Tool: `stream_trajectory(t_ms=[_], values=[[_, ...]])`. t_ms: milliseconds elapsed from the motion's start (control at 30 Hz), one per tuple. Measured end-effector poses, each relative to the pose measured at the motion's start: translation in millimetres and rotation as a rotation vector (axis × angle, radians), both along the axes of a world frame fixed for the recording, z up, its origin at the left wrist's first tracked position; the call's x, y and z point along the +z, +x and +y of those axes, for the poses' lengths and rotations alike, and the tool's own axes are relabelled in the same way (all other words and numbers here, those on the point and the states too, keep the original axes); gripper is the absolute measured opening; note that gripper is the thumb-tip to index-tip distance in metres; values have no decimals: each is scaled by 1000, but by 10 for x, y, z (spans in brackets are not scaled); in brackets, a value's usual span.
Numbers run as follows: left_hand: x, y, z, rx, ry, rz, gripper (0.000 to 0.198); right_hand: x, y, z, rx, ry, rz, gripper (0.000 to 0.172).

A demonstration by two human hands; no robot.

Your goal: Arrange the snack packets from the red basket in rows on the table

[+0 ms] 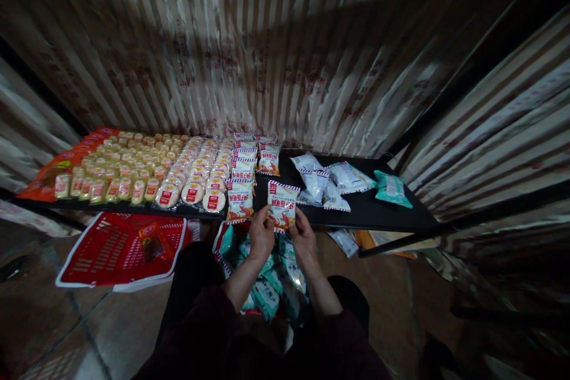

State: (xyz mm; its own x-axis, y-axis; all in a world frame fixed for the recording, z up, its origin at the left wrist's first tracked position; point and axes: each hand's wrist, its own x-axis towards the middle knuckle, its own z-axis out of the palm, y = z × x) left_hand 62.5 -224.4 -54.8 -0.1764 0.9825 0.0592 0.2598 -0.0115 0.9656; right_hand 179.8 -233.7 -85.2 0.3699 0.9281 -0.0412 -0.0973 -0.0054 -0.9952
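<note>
A white snack bag (284, 199) with red lettering is held at its lower corners between my two hands, over the front edge of the black shelf (378, 214). My left hand (261, 233) grips its left corner, and my right hand (304, 237) pinches the right one. Just left of it, similar snack bags (240, 196) stand in an overlapping column, with a shorter column behind. To the right, several white bags (329, 184) lie loosely in a heap. Below my hands, a red basket (218, 240) contains teal bags (266, 297).
Rows of small wrapped cakes (129, 175) and round wrapped biscuits (195, 190) fill the shelf's left side, beside orange bags (57, 169). A teal bag (392, 189) lies at the right end. Another red basket (107, 249) rests on the floor at left. Striped sheeting (289, 41) hangs behind.
</note>
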Motion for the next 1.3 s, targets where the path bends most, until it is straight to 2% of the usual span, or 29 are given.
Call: stream_trajectory(t_ms=[200, 400, 900, 1300], values=[[120, 29, 150, 6, -1, 110, 48, -132, 46, 292, -16, 46, -79, 57], [110, 105, 305, 16, -4, 147, 49, -204, 44, 532, -41, 53, -67, 56], [149, 136, 575, -48, 50, 406, 57, -174, 14, 904, -46, 31, -107, 54], [117, 191, 805, -58, 48, 491, 56, -170, 28, 1224, -32, 49, -137, 50]])
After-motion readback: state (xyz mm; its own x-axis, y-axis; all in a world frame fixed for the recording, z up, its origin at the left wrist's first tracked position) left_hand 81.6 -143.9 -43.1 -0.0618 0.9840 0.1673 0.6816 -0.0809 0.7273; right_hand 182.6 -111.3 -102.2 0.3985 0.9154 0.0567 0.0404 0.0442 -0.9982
